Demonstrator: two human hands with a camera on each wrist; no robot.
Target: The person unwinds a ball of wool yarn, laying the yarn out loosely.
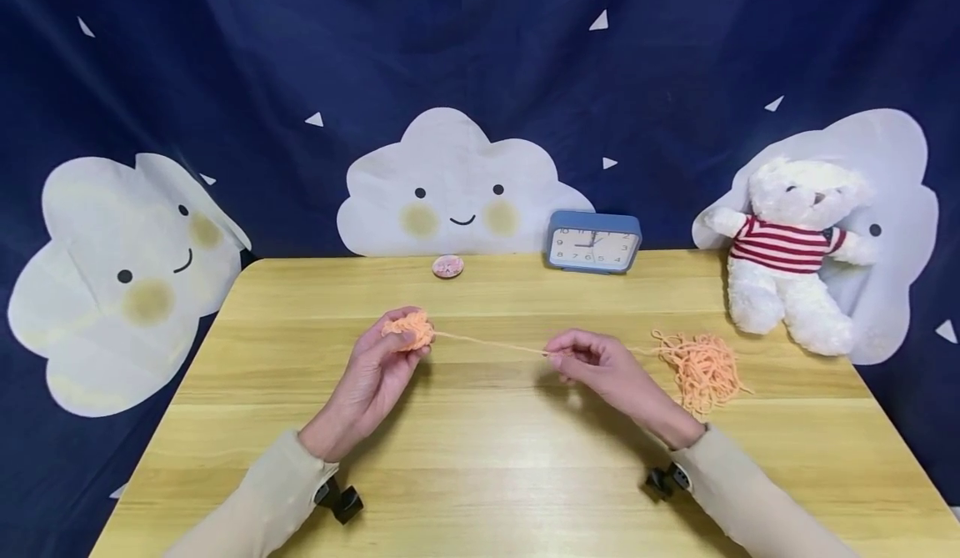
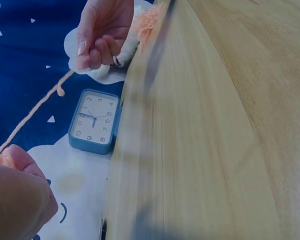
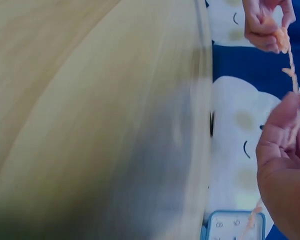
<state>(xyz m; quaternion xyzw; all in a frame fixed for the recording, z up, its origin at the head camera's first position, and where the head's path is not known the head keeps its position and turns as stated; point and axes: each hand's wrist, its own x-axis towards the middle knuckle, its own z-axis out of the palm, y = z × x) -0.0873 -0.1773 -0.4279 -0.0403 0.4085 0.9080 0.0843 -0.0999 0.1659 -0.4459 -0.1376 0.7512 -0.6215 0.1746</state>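
- yarn ball (image 1: pixel 408 329): small, orange, partly wound. it sits in the fingertips of the left hand (image 1: pixel 378 374), raised a little above the wooden table (image 1: pixel 480 458) at centre-left. being held off the surface leaves free space all round the ball.
- left hand: fingers and thumb are curled round the ball, palm turned toward the person. in the left wrist view only the thumb side shows, with a bit of orange at its edge.
- yarn strand (image 1: pixel 487 343): 1 single line runs from the ball to the right hand (image 1: pixel 592 362). it looks nearly straight, so the 2 hands, held apart, appear to keep it under light tension.
- right hand: thumb and fingertips pinch the strand, the other fingers loosely curled. the left wrist view (image 2: pixel 102 35) confirms the closed pinch. the grip point lies between ball and supply, which lets this hand control the feed.
- loose yarn pile (image 1: pixel 701 366): a tangled orange heap lies on the table just right of the right hand. the strand continues from the pinch into this heap. its place on the right hand's side keeps the supply clear of the ball.
- surroundings: a blue alarm clock (image 1: pixel 593 243) and a small round pink object (image 1: pixel 447 266) stand at the far table edge. a white teddy bear (image 1: pixel 791 253) in a striped top sits at the far right corner. a dark blue cloud backdrop (image 1: pixel 225 82) hangs behind.
- both wrist views are blurred over the table; fine detail there cannot be read.
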